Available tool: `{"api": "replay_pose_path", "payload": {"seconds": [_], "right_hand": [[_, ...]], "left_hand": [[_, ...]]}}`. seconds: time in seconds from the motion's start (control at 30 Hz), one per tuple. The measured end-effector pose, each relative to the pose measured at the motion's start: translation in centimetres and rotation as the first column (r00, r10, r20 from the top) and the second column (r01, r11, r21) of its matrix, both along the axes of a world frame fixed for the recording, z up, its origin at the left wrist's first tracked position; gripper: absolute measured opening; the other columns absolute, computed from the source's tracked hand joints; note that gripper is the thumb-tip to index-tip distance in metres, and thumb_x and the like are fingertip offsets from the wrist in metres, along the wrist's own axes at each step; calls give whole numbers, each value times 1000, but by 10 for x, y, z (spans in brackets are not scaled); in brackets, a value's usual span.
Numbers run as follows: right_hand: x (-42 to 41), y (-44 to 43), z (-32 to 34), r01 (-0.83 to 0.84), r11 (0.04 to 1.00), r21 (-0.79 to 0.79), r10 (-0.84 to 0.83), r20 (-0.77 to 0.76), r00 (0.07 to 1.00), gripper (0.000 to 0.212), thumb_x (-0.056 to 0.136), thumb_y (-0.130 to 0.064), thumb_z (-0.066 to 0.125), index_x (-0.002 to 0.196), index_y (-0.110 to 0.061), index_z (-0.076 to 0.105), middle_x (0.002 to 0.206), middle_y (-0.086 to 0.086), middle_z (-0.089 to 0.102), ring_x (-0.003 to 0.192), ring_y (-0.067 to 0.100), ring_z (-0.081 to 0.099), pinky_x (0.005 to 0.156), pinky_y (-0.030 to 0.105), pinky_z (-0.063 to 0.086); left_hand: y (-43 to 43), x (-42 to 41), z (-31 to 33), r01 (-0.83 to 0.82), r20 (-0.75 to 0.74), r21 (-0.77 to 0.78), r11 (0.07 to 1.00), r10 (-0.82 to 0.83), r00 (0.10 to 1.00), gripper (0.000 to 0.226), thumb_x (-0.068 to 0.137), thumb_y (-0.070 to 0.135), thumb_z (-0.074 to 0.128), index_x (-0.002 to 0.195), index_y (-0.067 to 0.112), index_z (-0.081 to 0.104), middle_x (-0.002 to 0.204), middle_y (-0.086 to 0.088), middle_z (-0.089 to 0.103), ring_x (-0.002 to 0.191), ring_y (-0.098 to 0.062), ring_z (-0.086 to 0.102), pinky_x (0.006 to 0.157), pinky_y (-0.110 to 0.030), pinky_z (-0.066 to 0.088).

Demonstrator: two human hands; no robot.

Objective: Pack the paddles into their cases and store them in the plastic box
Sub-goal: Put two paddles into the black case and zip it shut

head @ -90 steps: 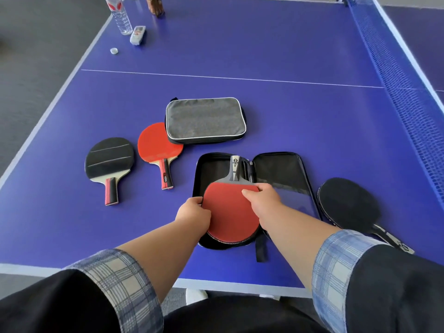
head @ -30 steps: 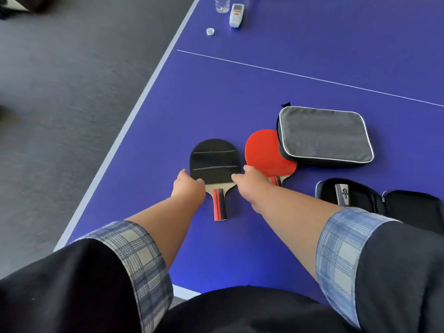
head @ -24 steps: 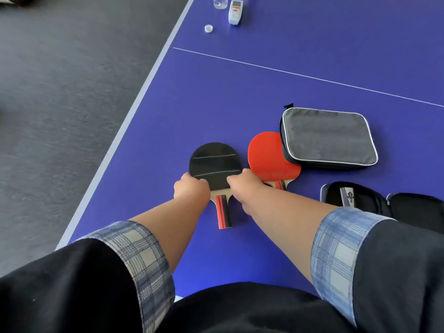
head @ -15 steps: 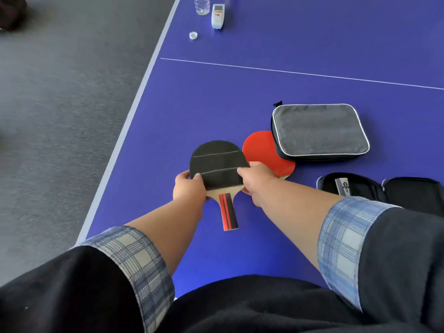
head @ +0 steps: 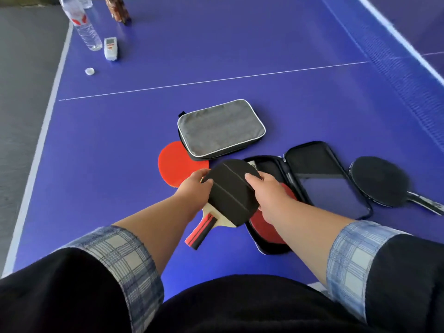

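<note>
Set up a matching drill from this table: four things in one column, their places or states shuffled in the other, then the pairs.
1. striped-handle paddle
2. grey case
3. open black case
4. bottle cap

A. contains a red paddle
B. near the left edge of the table
C. gripped by left hand and right hand
D. closed, overlapping the second red paddle

Pairs: 1-C, 2-D, 3-A, 4-B

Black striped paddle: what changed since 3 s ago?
Left hand and right hand let go of the red paddle in the open case, reached left, gripped the black striped paddle by its blade, and carried it right, over that case. Unchanged: grey case, loose red paddle partly under it, plain black paddle far right.
</note>
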State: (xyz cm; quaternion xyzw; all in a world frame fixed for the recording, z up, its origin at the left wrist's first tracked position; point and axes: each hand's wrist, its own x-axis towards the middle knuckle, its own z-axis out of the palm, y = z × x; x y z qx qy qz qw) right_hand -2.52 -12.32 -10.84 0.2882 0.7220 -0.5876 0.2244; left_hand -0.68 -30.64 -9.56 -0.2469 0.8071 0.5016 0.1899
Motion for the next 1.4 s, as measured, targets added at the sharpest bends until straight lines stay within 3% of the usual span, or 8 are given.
{"api": "replay_pose_path", "payload": {"seconds": [0.13, 0.23, 0.37, 0.53, 0.73, 0.83, 1.0, 1.4], "right_hand": [[3, 66, 7, -49, 994, 102, 56, -59, 997, 48, 81, -49, 68, 128, -40, 61, 109, -22, 59, 97, 6, 58, 84, 28, 45], [6, 110, 0, -108, 991, 76, 109, -18, 994, 40, 86, -48, 68, 122, -32, 67, 119, -10, 67, 108, 17, 63, 97, 38, 50], [13, 149, -13, -13, 973, -232, 44, 127, 991, 24, 99, -31, 59, 120, -19, 64, 119, 9, 72, 112, 28, 67, 103, 54, 49], [16, 164, -20, 214, 871, -443, -150, 177, 973, 27, 104, -18, 50, 124, -2, 58, 124, 19, 68, 110, 32, 67, 81, 41, 57], [19, 166, -26, 221, 873, -434, -131, 228, 965, 26, 103, -13, 49, 128, -12, 58, 125, 14, 67, 112, 32, 66, 92, 47, 57], [27, 164, -30, 201, 858, -473, -91, 245, 965, 31, 101, -4, 51, 130, -15, 56, 126, 12, 65, 113, 31, 65, 92, 47, 57], [36, 166, -37, -163, 982, -94, 174, 132, 976, 32, 88, -7, 66, 117, -18, 62, 114, 5, 69, 100, 22, 68, 80, 37, 63], [46, 149, -32, -458, 796, 395, 435, 152, 887, 54, 86, -20, 71, 135, -15, 49, 125, 8, 60, 101, 28, 64, 80, 40, 61]], "left_hand": [[58, -14, -2, 248, -16, -95, 964, -251, 968, 35, 98, 28, 48, 131, 38, 55, 116, 4, 63, 84, -16, 61, 62, -22, 41], [94, -24, -5, 412, 19, -154, 898, -414, 910, 37, 98, 27, 48, 132, 40, 55, 121, 4, 64, 101, -20, 62, 81, -26, 48], [132, -30, -9, 401, 27, -208, 892, -405, 914, 38, 97, 30, 49, 130, 47, 54, 121, 2, 61, 99, -28, 64, 75, -39, 57], [165, -20, -11, 151, -158, -697, 701, -355, 921, 58, 85, 38, 64, 138, 39, 40, 137, -2, 44, 127, -29, 38, 108, -44, 28], [168, -4, -17, -207, 88, -318, 925, 247, 965, 73, 85, 39, 69, 145, 19, 32, 131, -5, 49, 115, -31, 53, 95, -41, 44], [163, 2, -23, -97, 133, -226, 969, 129, 983, 42, 91, 38, 60, 128, 18, 56, 109, -3, 67, 97, -28, 63, 87, -37, 51], [157, 3, -27, 11, 151, -305, 952, 37, 988, 51, 92, 43, 58, 140, 29, 49, 122, -6, 56, 92, -28, 62, 82, -37, 53], [157, -8, -47, 89, 158, -393, 915, -28, 987, 52, 94, 33, 60, 143, 27, 47, 131, -8, 49, 112, -34, 55, 93, -44, 50]]}}
